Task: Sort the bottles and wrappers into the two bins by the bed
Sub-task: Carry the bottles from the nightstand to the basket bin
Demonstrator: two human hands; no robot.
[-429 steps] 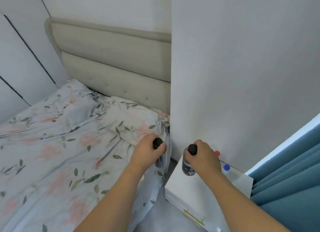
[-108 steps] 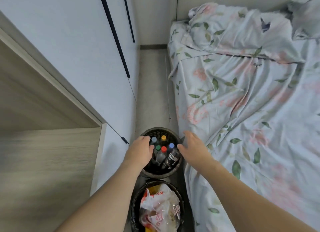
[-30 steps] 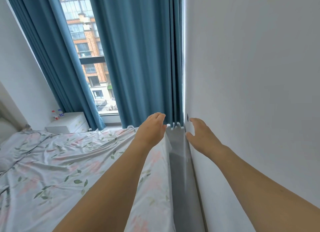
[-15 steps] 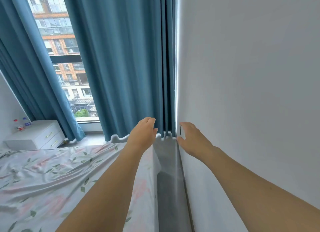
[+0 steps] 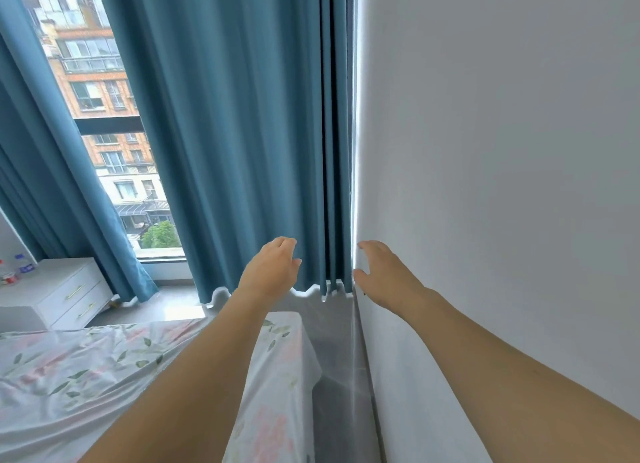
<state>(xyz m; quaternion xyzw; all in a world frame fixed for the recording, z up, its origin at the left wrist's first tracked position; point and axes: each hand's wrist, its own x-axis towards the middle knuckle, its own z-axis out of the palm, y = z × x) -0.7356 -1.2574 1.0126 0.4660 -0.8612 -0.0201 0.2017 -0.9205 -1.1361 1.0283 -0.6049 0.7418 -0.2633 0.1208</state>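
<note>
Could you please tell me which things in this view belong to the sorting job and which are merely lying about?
Job:
small clear plastic bottles on the nightstand
empty left hand
empty right hand

Lying about:
white drawered nightstand
blue curtains
floral bedsheet

the curtain (image 5: 242, 133) is a heavy teal cloth, matt and smooth, hanging in deep soft folds. the wall (image 5: 502, 151) beside it is painted, pale grey-white, matt and even. the bedsheet (image 5: 86, 369) is thin printed cloth, soft and creased, with a dull floral pattern. the nightstand (image 5: 55, 296) has a smooth white finish with a slight sheen, and its drawer handles (image 5: 74, 291) look like brushed gold-toned metal. the bottles (image 5: 14, 272) on it look like clear plastic. the floor (image 5: 339, 376) by the bed is grey, smooth and faintly glossy, catching light.
</note>
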